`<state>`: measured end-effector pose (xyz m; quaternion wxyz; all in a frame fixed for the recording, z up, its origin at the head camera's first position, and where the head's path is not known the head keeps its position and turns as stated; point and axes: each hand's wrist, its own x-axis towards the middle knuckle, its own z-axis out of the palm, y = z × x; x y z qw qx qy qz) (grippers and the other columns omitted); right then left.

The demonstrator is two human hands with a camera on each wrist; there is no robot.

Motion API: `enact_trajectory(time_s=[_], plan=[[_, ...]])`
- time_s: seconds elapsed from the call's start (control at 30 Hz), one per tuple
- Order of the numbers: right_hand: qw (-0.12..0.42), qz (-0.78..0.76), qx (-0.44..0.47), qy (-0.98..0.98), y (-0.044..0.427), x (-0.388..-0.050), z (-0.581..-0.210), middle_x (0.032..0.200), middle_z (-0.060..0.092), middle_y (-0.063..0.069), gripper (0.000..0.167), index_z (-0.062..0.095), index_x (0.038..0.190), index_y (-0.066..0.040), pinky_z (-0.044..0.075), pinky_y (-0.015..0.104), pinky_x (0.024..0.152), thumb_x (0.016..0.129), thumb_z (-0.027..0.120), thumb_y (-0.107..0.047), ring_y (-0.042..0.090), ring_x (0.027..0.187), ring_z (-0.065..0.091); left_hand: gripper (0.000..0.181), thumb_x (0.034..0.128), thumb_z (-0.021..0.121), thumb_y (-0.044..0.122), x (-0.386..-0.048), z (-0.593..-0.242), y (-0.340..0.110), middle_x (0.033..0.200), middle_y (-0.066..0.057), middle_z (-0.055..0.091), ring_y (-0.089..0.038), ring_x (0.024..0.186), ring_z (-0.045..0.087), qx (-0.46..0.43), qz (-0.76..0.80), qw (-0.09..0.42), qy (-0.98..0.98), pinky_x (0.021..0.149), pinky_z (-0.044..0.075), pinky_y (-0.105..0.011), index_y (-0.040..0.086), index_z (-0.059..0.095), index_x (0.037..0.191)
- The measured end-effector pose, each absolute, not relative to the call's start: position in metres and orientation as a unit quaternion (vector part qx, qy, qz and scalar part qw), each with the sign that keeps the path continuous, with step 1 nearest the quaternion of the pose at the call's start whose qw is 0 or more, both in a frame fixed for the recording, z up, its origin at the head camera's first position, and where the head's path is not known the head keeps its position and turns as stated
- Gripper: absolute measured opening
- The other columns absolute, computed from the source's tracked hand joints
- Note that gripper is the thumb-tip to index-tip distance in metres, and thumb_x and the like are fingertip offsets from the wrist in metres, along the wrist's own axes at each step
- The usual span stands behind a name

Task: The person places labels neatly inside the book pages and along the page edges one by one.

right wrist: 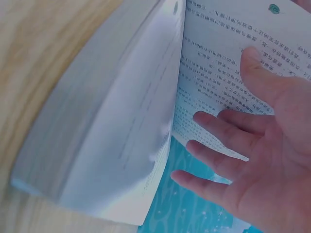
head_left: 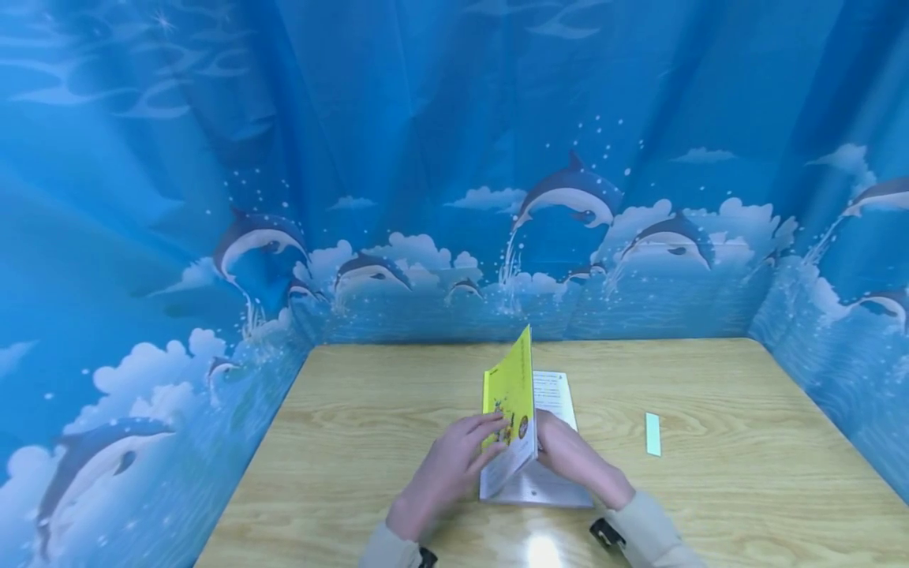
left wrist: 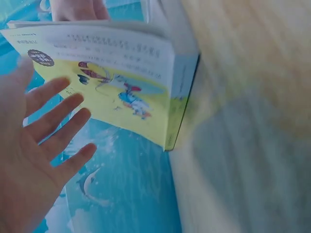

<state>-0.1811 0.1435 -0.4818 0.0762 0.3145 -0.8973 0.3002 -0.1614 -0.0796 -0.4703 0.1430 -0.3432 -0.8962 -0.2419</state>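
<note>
A thick book with a yellow and white cover [head_left: 511,380] stands partly opened on the table, one side raised upright. Printed pages [head_left: 554,390] lie flat to its right. My left hand [head_left: 454,454] is at the outside of the raised cover; the left wrist view shows its fingers straight and spread beside the cover's cartoon picture [left wrist: 133,102]. On the inner side is my right hand [head_left: 578,457], partly hidden by the raised side in the head view. The right wrist view shows its fingers extended alongside a printed page [right wrist: 218,63]; whether they touch it I cannot tell.
To the right of the book, a pale green strip [head_left: 652,435] lies on the wood-grain table [head_left: 362,410]. A blue curtain [head_left: 426,158] printed with dolphins and clouds surrounds the table's back and sides.
</note>
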Motion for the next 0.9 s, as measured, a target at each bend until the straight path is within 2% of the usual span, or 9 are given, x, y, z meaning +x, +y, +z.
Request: enact_trajectory(time_s=[0.07,0.2,0.4,0.57,0.67,0.9], plan=[[0.066,0.292,0.295,-0.908,0.139,-0.181,-0.478,0.122,0.069,0.019,0.045,0.061,0.132,0.002,0.055,0.050,0.097,0.088,0.072,-0.001,0.035,0.112,0.067,0.040,0.1050,0.056,0.027,-0.165,-0.466,-0.083,0.141,-0.008,0.061,-0.027,0.127,0.060,-0.327,-0.253,0.170,-0.895,0.107,0.050,-0.046,0.012,0.058,0.142],[0.049,0.280,0.278,-0.918,0.130,-0.179,-0.473,0.131,0.064,0.025,0.055,0.054,0.139,0.008,0.050,0.056,0.102,0.093,0.072,-0.016,0.042,0.119,0.063,0.041,0.1029,0.060,0.016,-0.170,-0.452,-0.092,0.141,-0.007,0.061,-0.026,0.126,0.060,-0.294,-0.274,0.217,-0.890,0.107,0.050,-0.044,0.012,0.056,0.144],[0.048,0.273,0.306,-0.911,0.125,-0.181,-0.479,0.140,0.060,0.022,0.063,0.050,0.144,0.005,0.049,0.054,0.105,0.097,0.067,-0.034,0.039,0.124,0.061,0.040,0.1034,0.058,0.012,-0.176,-0.432,-0.106,0.141,-0.007,0.061,-0.026,0.127,0.060,-0.286,-0.286,0.250,-0.880,0.108,0.049,-0.042,0.012,0.056,0.143],[0.035,0.265,0.317,-0.910,0.120,-0.182,-0.482,0.143,0.058,0.019,0.065,0.051,0.146,0.001,0.048,0.054,0.106,0.096,0.067,-0.038,0.037,0.126,0.059,0.033,0.0986,0.066,0.009,-0.179,-0.416,-0.112,0.135,-0.010,0.066,-0.027,0.124,0.062,-0.296,-0.277,0.281,-0.870,0.107,0.050,-0.044,0.008,0.066,0.131],[0.026,0.264,0.316,-0.911,0.119,-0.181,-0.482,0.144,0.057,0.018,0.063,0.051,0.146,-0.001,0.047,0.054,0.106,0.096,0.067,-0.037,0.036,0.127,0.058,0.027,0.0964,0.069,0.011,-0.179,-0.412,-0.114,0.129,-0.007,0.069,-0.027,0.124,0.063,-0.301,-0.247,0.267,-0.882,0.107,0.050,-0.046,0.011,0.071,0.123],[-0.004,0.272,0.304,-0.913,0.119,-0.180,-0.482,0.146,0.056,0.014,0.059,0.051,0.148,-0.008,0.045,0.055,0.109,0.098,0.067,-0.035,0.035,0.131,0.055,0.020,0.0969,0.070,0.021,-0.177,-0.420,-0.115,0.120,-0.007,0.073,-0.030,0.117,0.066,-0.291,-0.150,0.175,-0.929,0.103,0.050,-0.052,0.012,0.075,0.114]])
